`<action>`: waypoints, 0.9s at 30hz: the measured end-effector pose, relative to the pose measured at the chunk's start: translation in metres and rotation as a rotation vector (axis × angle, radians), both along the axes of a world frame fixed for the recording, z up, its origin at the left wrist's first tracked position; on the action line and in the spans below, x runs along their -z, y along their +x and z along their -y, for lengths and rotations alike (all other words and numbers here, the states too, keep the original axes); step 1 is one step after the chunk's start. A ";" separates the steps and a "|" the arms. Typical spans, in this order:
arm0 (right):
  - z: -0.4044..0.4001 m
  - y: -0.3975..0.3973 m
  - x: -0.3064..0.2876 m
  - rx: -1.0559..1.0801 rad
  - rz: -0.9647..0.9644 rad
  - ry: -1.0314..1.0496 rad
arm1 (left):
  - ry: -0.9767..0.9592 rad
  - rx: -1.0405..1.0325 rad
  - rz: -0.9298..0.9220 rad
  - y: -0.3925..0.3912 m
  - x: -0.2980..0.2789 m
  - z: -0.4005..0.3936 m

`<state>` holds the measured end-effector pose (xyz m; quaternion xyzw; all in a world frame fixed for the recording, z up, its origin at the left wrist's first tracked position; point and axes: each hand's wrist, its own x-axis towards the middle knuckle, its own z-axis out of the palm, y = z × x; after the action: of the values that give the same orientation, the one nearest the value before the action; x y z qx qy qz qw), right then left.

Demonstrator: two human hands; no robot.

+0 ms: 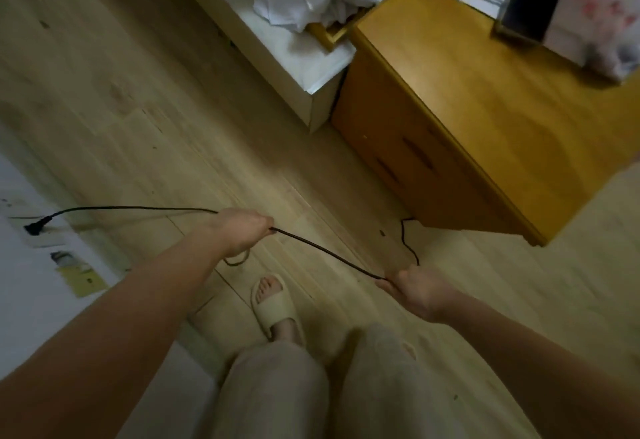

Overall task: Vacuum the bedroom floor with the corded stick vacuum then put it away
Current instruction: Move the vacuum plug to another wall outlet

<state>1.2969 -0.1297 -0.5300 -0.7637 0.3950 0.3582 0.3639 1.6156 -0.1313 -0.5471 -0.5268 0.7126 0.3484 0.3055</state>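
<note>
A thin black power cord stretches taut between both hands above the pale wooden floor. My left hand grips the cord; from it the cord arcs left to a black plug that sits at a socket on the white wall. My right hand pinches the cord lower right, and from there it runs up and under the wooden cabinet. The vacuum itself is out of view.
A yellow wooden bedside cabinet with two drawers stands right, plastic bags on top. A white bed frame with crumpled white sheets lies behind it. My foot in a beige slipper stands below the cord. White wall at left.
</note>
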 end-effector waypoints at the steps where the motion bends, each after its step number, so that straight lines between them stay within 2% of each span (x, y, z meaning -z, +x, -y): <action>1: -0.005 -0.015 -0.005 -0.025 0.005 -0.009 | 0.006 0.051 0.025 -0.015 -0.001 -0.001; 5: -0.022 -0.094 -0.023 -0.022 0.070 -0.043 | 0.021 0.181 0.075 -0.089 -0.018 0.000; 9: -0.049 -0.200 -0.034 0.012 -0.003 -0.056 | 0.017 0.228 -0.079 -0.198 -0.042 -0.015; 13: -0.090 -0.283 -0.041 0.163 -0.060 -0.006 | 0.148 0.160 -0.146 -0.295 -0.043 -0.038; 16: -0.122 -0.326 -0.043 0.309 -0.093 -0.076 | 0.235 0.147 -0.192 -0.349 -0.039 -0.048; 19: -0.140 -0.363 -0.051 0.364 -0.171 -0.283 | 0.182 0.128 -0.216 -0.393 -0.038 -0.052; 22: -0.151 -0.394 -0.052 0.403 -0.289 -0.394 | 0.115 0.044 -0.273 -0.434 -0.033 -0.053; 27: -0.171 -0.419 -0.016 0.449 -0.377 -0.316 | 0.064 0.043 -0.235 -0.478 -0.003 -0.057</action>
<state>0.8775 0.0416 -0.5141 -0.6249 0.6644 0.3383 0.2314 1.1379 -0.0740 -0.5439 -0.4570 0.7432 0.4235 0.2438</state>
